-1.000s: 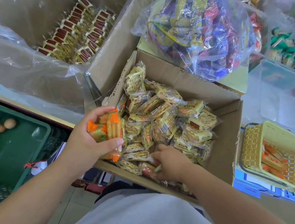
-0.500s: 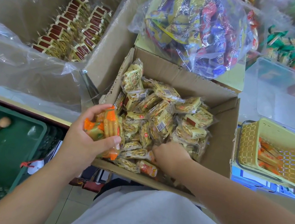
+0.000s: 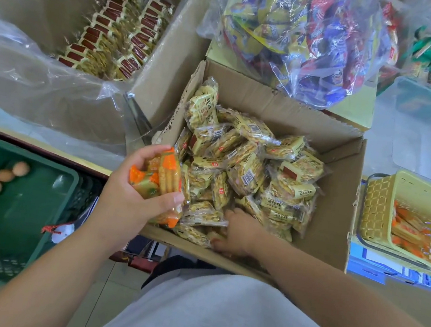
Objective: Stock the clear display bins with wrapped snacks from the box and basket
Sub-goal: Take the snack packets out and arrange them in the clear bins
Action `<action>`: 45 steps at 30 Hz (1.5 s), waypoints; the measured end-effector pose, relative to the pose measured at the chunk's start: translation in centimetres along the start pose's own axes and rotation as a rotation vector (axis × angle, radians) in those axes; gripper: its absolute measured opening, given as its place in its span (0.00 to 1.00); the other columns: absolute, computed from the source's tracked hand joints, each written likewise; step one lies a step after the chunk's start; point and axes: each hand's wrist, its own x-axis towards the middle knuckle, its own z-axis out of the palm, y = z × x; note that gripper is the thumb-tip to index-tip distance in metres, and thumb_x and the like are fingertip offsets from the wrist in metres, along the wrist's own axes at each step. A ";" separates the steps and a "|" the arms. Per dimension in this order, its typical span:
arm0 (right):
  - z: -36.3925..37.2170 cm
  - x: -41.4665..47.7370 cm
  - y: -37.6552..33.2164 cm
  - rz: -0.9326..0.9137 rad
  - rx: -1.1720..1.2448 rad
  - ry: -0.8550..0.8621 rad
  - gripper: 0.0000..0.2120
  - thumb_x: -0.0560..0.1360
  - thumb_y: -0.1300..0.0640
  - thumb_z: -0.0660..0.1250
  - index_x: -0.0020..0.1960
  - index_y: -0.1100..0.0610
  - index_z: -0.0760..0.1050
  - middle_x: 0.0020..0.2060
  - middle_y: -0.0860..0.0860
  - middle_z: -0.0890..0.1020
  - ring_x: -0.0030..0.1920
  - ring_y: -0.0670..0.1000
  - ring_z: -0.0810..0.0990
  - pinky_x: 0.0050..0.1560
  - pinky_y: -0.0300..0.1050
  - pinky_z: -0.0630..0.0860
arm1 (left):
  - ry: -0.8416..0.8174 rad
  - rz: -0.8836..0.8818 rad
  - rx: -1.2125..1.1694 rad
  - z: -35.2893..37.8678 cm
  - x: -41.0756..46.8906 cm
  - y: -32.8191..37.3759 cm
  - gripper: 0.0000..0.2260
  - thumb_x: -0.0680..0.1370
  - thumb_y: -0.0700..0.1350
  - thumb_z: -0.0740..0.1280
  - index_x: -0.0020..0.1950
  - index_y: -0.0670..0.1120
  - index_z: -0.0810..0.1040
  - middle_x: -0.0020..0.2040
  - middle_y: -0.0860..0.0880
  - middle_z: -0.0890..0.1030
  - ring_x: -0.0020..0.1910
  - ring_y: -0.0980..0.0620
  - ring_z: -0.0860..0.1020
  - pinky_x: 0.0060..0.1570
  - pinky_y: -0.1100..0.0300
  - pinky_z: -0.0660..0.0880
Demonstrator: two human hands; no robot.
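The left hand [image 3: 129,203] keeps the same curled grip on a bunch of orange-wrapped snacks [image 3: 164,181] over the near-left corner of the cardboard box [image 3: 339,205]. The right hand [image 3: 241,230] has slid a little left along the near wall, its fingers buried among yellow packets [image 3: 249,167] (whether they grip anything, I cannot tell). Right of the box, the yellow basket [image 3: 377,210] is cut off by the frame; farther back, the clear bin [image 3: 429,140] is blurred.

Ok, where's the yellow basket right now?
In the head view the yellow basket sits at the far right edge, just right of the open cardboard box, with orange-wrapped snacks inside.
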 end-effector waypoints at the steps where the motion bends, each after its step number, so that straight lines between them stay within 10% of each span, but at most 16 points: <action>1: -0.1 0.2 -0.2 0.006 -0.022 -0.018 0.40 0.70 0.33 0.71 0.71 0.58 0.70 0.67 0.57 0.75 0.63 0.58 0.77 0.64 0.53 0.76 | 0.000 -0.003 -0.006 0.0 0.0 0.0 0.38 0.60 0.53 0.84 0.69 0.61 0.77 0.62 0.48 0.83 0.57 0.44 0.85 0.46 0.45 0.85; 6: 0.1 0.0 0.0 0.019 0.248 -0.168 0.16 0.72 0.41 0.70 0.45 0.54 0.78 0.44 0.54 0.81 0.44 0.53 0.82 0.43 0.46 0.79 | 0.015 -0.018 -0.040 0.1 0.0 0.1 0.40 0.59 0.57 0.86 0.69 0.60 0.77 0.62 0.46 0.83 0.57 0.42 0.85 0.45 0.46 0.85; 11: -2.1 -1.3 0.8 -0.023 0.522 -0.270 0.24 0.69 0.48 0.73 0.62 0.49 0.71 0.52 0.49 0.79 0.50 0.51 0.80 0.47 0.46 0.78 | 0.022 -0.016 -0.101 0.0 0.0 0.2 0.36 0.61 0.48 0.84 0.68 0.59 0.79 0.62 0.43 0.81 0.56 0.41 0.85 0.42 0.47 0.84; 14: -4.4 -2.7 1.3 -0.076 0.356 -0.262 0.21 0.68 0.49 0.73 0.56 0.53 0.70 0.44 0.47 0.77 0.40 0.49 0.77 0.35 0.41 0.74 | 0.041 -0.002 -0.194 -0.2 0.0 0.6 0.34 0.62 0.45 0.82 0.66 0.58 0.80 0.62 0.41 0.82 0.57 0.41 0.85 0.44 0.49 0.84; 20: -9.7 -5.2 0.6 -0.175 0.508 0.097 0.13 0.66 0.50 0.72 0.38 0.50 0.67 0.31 0.45 0.70 0.28 0.43 0.69 0.24 0.31 0.65 | 0.074 -0.055 -0.398 -1.4 0.1 0.5 0.31 0.63 0.39 0.81 0.64 0.56 0.81 0.58 0.41 0.84 0.56 0.40 0.85 0.45 0.48 0.84; 27: -8.0 0.5 -5.8 -0.297 0.266 -0.007 0.13 0.72 0.45 0.70 0.43 0.54 0.72 0.37 0.51 0.78 0.39 0.54 0.78 0.41 0.50 0.78 | 0.073 -0.054 -0.370 -1.0 0.1 0.3 0.33 0.63 0.39 0.82 0.66 0.56 0.80 0.59 0.40 0.84 0.58 0.39 0.85 0.50 0.44 0.83; 34: -7.4 1.6 -2.7 -0.179 0.125 0.014 0.18 0.67 0.45 0.71 0.44 0.61 0.76 0.35 0.52 0.76 0.36 0.54 0.76 0.35 0.50 0.77 | 0.081 -0.063 -0.460 -1.4 -0.1 0.4 0.30 0.65 0.43 0.79 0.66 0.55 0.80 0.60 0.39 0.84 0.57 0.39 0.85 0.47 0.46 0.84; 39: -6.9 1.1 -2.1 -0.195 -0.013 0.055 0.33 0.67 0.48 0.75 0.68 0.56 0.67 0.58 0.51 0.75 0.56 0.55 0.77 0.54 0.49 0.79 | 0.081 -0.083 -0.475 -1.4 -0.1 0.5 0.31 0.63 0.43 0.81 0.65 0.55 0.80 0.59 0.40 0.84 0.57 0.39 0.85 0.46 0.49 0.83; 42: -7.0 1.5 -3.6 -0.184 -0.318 -0.047 0.21 0.69 0.48 0.73 0.58 0.58 0.77 0.63 0.55 0.71 0.61 0.56 0.75 0.60 0.57 0.78 | 0.073 -0.089 -0.474 -1.4 -0.1 0.7 0.34 0.60 0.46 0.85 0.65 0.55 0.80 0.60 0.39 0.84 0.57 0.39 0.85 0.46 0.49 0.83; 45: -7.0 1.7 -5.1 -0.166 -0.423 -0.120 0.11 0.68 0.51 0.75 0.37 0.57 0.79 0.54 0.54 0.66 0.46 0.53 0.77 0.46 0.53 0.82 | 0.076 -0.084 -0.478 -1.4 -0.1 0.6 0.31 0.63 0.43 0.80 0.65 0.55 0.80 0.59 0.40 0.84 0.57 0.39 0.85 0.46 0.49 0.84</action>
